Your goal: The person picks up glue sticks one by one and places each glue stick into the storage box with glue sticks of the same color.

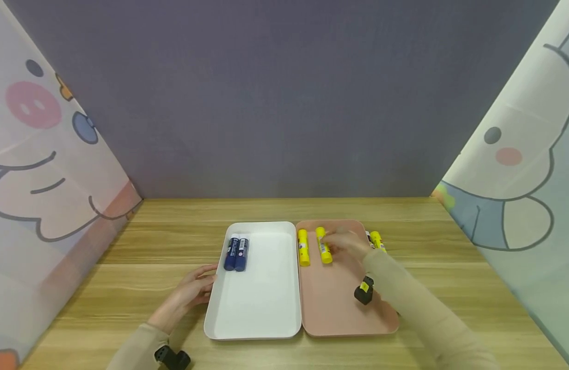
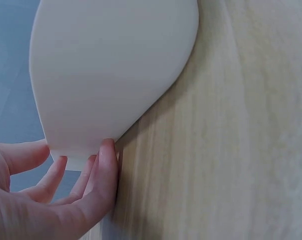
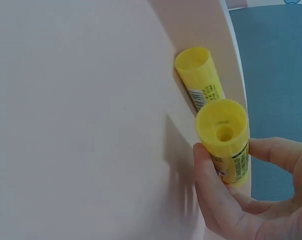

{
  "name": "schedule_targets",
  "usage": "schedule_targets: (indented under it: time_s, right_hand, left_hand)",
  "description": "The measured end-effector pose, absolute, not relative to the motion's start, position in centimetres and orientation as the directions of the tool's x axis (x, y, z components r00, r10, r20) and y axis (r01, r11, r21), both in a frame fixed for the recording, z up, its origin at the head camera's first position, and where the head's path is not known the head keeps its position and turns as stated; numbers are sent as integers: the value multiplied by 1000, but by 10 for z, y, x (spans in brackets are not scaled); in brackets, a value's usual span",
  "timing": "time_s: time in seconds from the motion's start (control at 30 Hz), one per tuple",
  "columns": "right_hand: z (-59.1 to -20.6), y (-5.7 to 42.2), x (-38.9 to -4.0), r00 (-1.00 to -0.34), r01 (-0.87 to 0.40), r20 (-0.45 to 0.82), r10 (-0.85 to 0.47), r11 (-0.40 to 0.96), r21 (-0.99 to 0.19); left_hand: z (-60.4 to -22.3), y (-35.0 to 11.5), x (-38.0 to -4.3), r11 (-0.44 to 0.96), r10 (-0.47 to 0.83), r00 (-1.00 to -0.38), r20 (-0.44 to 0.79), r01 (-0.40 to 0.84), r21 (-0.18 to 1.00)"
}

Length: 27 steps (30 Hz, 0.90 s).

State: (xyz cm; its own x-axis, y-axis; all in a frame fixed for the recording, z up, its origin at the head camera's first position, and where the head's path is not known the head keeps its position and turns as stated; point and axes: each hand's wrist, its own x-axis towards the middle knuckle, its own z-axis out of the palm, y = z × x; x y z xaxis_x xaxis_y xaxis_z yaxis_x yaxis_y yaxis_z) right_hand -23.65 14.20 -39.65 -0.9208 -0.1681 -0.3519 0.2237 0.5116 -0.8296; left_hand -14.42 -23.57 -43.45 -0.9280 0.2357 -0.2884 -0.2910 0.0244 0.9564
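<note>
with our right hand, the nearer one, we pinch a yellow glue stick over the pink tray, its long axis running away from us, just right of a second stick; our left hand touches the white tray's left side, fingers loosely spread.

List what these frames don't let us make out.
Head: lower ends of the sticks beyond the pink tray, behind the right sleeve.
Head: print on the blue sticks, too small.
Left wrist: rest of the white tray, cut off by top edge.
Right wrist: part of the rear stick, behind the held stick.
</note>
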Motion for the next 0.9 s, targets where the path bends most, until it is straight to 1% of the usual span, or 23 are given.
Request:
schedule_targets:
  time_s: [0.07, 0.2, 0.37, 0.43, 0.63, 0.8, 0.9]
  right_hand:
    - [-397, 141, -236, -913, 220, -362, -189, 520, -826]
    - [-398, 140, -235, -901, 230, -372, -223, 482, -846]
    - [-401, 138, -234, -900, 209, -342, -269, 421, -883]
    - [-402, 136, -234, -909, 205, -327, -258, 406, -890]
    - [-405, 133, -235, -932, 242, -330, -151, 418, -875]
    - [-405, 129, -238, -922, 220, -341, -185, 474, -852]
    - [-405, 127, -238, -918, 207, -339, -207, 480, -852]
  left_hand:
    - [-435, -236, -144, 23, 238, -928, -287, -290, 957]
    - [-435, -236, -144, 15, 245, -926, -288, -293, 956]
    - [-435, -236, -144, 8, 248, -925, -289, -296, 955]
    - [-435, -237, -144, 9, 248, -925, -286, -293, 956]
    - [-435, -236, -144, 12, 240, -927, -288, -294, 956]
    - [-434, -236, -144, 20, 239, -927, -290, -294, 956]
    - [-434, -236, -144, 17, 242, -926, -290, -295, 955]
